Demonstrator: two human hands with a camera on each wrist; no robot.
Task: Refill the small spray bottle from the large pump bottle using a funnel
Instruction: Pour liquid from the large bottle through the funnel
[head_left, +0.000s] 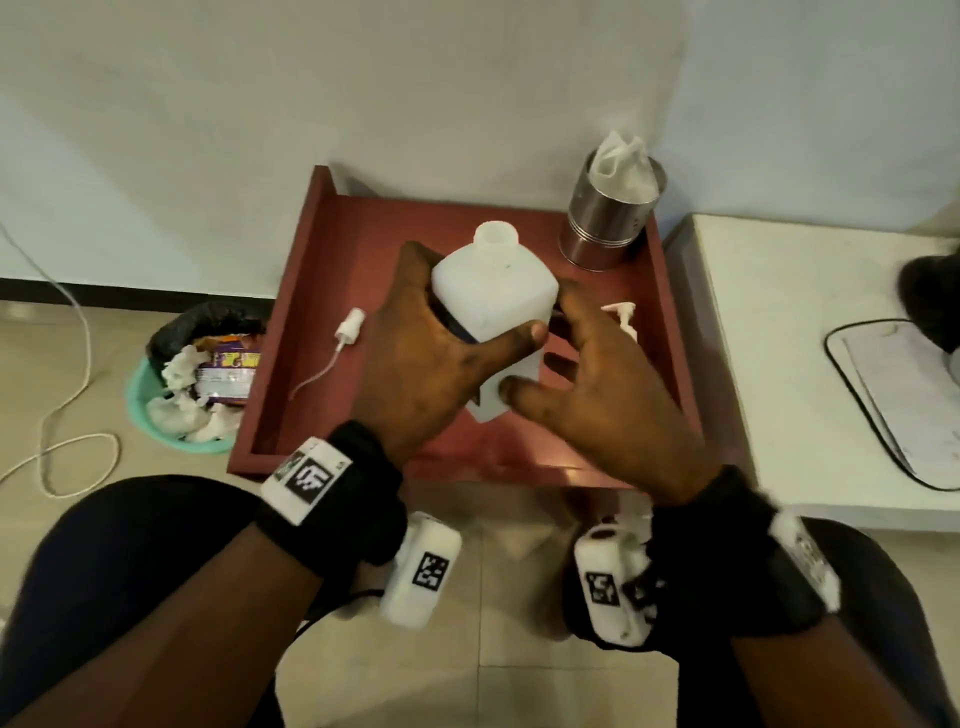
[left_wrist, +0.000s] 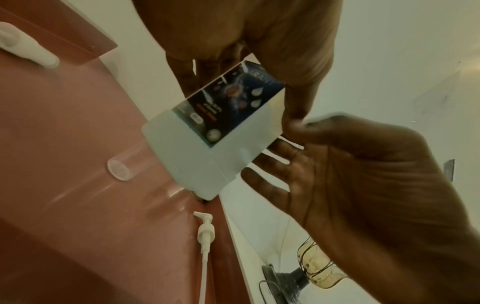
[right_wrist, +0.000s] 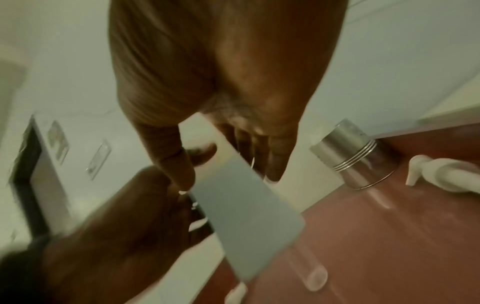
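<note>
Large bottle (head_left: 493, 296), white and square with its neck open and no pump on it, is being held tilted above the red tray (head_left: 322, 291), its mouth pointing toward the tray's far wall. Left hand (head_left: 415, 358) is gripping it, thumb across the near face and fingers curled round the labelled side. Right hand (head_left: 597, 384) is hovering just beside the bottle's lower end with fingers spread; whether it is touching the plastic cannot be told. The pump (left_wrist: 205, 228) is lying on the tray near its right wall, and a small sprayer head (head_left: 349, 321) with its thin tube is lying toward the tray's left wall. A small clear bottle (left_wrist: 122, 168) seems to be lying on its side on the tray floor; no funnel is showing.

Judging from this, tipping further with an uncapped neck risks liquid spilling onto the tray, since nothing is standing ready beneath. A one-handed grip on smooth plastic could also slip.
</note>
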